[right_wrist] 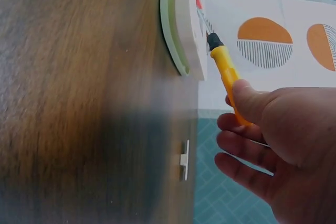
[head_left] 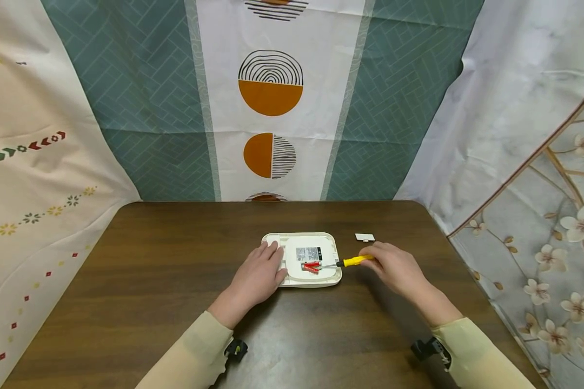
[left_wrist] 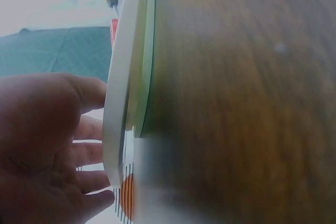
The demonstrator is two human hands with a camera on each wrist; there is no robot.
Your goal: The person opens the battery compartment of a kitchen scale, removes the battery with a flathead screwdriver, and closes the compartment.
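A white device with rounded corners lies on the table, a printed label on its upper face. In the left wrist view its white edge stands above a pale green layer. Two red batteries show on its face near the label. My left hand rests its fairly straight fingers on the device's left side. Between thumb and fingers, my right hand pinches the yellow handle of a screwdriver. The screwdriver's metal shaft reaches the batteries; whether the tip touches one I cannot tell.
A small white cover with a tab lies on the wooden table, behind the right hand. Patterned cloths hang at the back and on both sides of the table.
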